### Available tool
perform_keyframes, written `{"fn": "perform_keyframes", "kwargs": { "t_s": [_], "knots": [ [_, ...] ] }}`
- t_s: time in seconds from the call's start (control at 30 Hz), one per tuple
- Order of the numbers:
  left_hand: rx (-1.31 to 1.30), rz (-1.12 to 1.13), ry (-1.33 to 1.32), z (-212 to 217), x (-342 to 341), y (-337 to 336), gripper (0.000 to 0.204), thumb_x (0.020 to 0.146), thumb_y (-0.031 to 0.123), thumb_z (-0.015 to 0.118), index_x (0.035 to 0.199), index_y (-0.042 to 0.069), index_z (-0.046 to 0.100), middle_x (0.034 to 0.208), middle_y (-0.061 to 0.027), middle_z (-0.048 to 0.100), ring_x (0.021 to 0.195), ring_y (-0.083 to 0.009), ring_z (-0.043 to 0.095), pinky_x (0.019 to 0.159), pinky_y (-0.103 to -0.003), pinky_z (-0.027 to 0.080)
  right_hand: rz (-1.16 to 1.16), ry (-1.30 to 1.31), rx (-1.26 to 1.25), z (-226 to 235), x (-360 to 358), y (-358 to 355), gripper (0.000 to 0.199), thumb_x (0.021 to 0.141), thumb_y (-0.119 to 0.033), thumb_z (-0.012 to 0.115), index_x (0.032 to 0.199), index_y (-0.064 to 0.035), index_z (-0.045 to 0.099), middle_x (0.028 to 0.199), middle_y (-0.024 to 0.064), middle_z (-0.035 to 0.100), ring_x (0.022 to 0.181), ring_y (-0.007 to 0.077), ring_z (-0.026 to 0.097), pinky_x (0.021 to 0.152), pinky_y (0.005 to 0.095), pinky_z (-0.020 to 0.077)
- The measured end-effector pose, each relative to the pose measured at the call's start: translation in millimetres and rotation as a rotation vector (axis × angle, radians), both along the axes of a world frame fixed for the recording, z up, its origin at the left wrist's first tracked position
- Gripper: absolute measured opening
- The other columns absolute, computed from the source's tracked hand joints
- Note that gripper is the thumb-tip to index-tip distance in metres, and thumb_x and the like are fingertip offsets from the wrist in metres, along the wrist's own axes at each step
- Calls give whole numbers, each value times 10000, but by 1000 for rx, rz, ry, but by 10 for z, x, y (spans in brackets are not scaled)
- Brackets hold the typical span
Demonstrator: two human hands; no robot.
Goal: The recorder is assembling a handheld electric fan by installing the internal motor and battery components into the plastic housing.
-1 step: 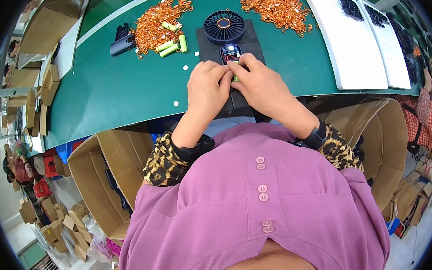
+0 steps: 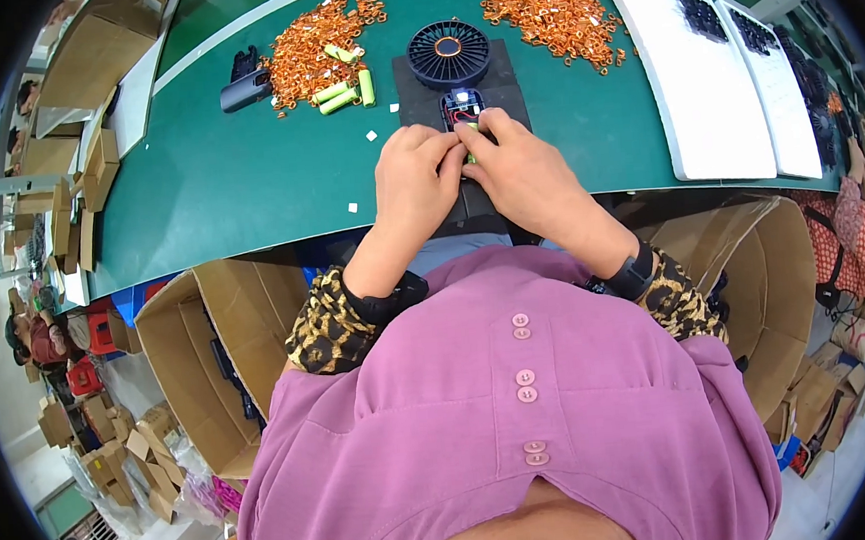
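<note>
A small black handheld fan lies on a dark mat [image 2: 507, 79], its round grille [image 2: 449, 54] at the far end. Its handle [image 2: 462, 107] is opened up, showing a circuit board and red wires. My left hand [image 2: 414, 179] and my right hand [image 2: 524, 171] meet over the near part of the handle, fingertips close together. A light green battery cell [image 2: 473, 157] shows partly between them, with my right thumb and finger pinched on it. My left fingers are closed at the handle's left side; what they grip is hidden.
Orange ring-like parts lie in a left pile [image 2: 312, 58] and a right pile [image 2: 550, 11]. Several green battery cells [image 2: 368, 88] and a dark handle shell [image 2: 245, 90] sit by the left pile. White foam boards [image 2: 692, 101] stand right. Cardboard boxes [image 2: 209, 366] flank me.
</note>
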State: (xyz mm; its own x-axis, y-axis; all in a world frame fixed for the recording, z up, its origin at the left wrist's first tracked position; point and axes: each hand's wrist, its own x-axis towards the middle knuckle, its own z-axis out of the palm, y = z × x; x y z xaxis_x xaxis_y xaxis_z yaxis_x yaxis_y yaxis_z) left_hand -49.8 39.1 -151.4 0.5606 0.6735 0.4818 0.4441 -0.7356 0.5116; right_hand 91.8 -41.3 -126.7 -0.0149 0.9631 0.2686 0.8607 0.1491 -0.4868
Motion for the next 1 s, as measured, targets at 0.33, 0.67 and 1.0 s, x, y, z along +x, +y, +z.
{"fn": "perform_keyframes", "kwargs": {
  "t_s": [0.33,0.67,1.0],
  "knots": [
    [172,-226,4,110,-135,58,183,707,-8,701,879,47,672,853,-66,621,775,-251,592,676,-342,484,1,-45,65,-56,2,24,361,841,-156,639,1168,-19,571,1135,123,532,994,298,561,807,385,508],
    [48,-125,-33,86,-59,104,221,783,8,652,1000,44,664,918,-108,582,849,-283,581,744,-370,478,26,-71,120,-14,-10,19,275,795,-158,675,1003,-12,570,984,95,558,923,268,561,719,363,531],
    [-3,-189,154,234,-40,102,266,815,47,603,1077,-2,608,986,-143,543,930,-319,528,813,-399,456,12,-14,172,-116,24,16,304,762,-163,701,986,-11,562,1071,88,533,947,264,557,723,364,535]
  ]
}}
